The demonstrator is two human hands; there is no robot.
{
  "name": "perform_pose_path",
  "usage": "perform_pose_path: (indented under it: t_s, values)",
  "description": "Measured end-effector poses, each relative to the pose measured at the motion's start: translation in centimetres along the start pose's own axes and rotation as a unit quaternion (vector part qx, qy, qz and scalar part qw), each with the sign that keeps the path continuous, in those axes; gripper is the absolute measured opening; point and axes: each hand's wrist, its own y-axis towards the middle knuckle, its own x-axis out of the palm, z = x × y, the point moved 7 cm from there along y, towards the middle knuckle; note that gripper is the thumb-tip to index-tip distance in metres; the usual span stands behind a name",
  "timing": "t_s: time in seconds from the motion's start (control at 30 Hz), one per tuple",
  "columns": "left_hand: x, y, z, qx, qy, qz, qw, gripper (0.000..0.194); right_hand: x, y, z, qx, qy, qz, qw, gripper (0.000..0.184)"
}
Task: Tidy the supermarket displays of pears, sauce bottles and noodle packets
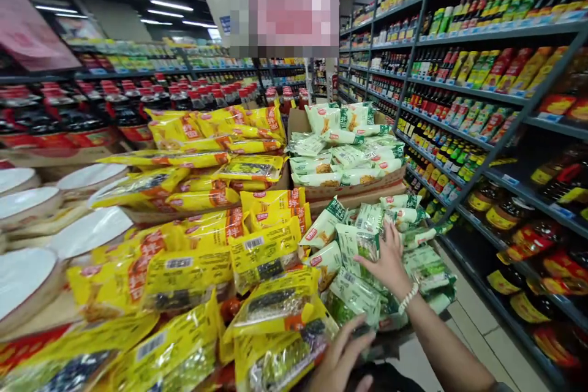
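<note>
My right hand [388,260], a pale beaded bracelet [408,298] on its wrist, reaches over a heap of green-and-white food packets. Its fingers are spread, and the thumb lies against or just over a packet with a clear window [358,242]; whether it touches cannot be told. Lower down, my left hand [342,352] is open with fingers apart, between a yellow packet [282,361] and a green-and-white packet [353,294]. Neither hand visibly holds anything. More green-and-white packets [425,266] lie to the right of my right hand.
Yellow packets [188,269] are piled across the middle and left. Behind the green heap stands a cardboard box [349,193] of similar packets. White-topped round containers [92,233] and red-capped bottles [59,107] are at left. Shelves [473,86] of bottles line the right, beside a tiled floor [473,331].
</note>
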Motion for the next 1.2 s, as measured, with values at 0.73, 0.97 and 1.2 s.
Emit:
perform_pose_path:
  t_s: [0.73, 0.97, 1.2]
  values:
    - [6.7, 5.6, -1.4, -0.245, 0.284, 0.098, 0.922, 0.100, 1.1, 1.6, 3.5, 0.061, 0.237, 0.018, 0.969, 0.085]
    - [3.5, 6.3, 1.4, -0.163, 0.367, 0.212, 0.891, 0.083, -4.3, 2.0, 4.0, 0.049, 0.274, 0.132, 0.951, 0.083]
    - [-3.8, 6.5, 11.3, 0.006, 0.362, 0.227, 0.904, 0.071, -14.0, 2.1, 7.4, -0.035, 0.292, 0.301, 0.907, 0.066]
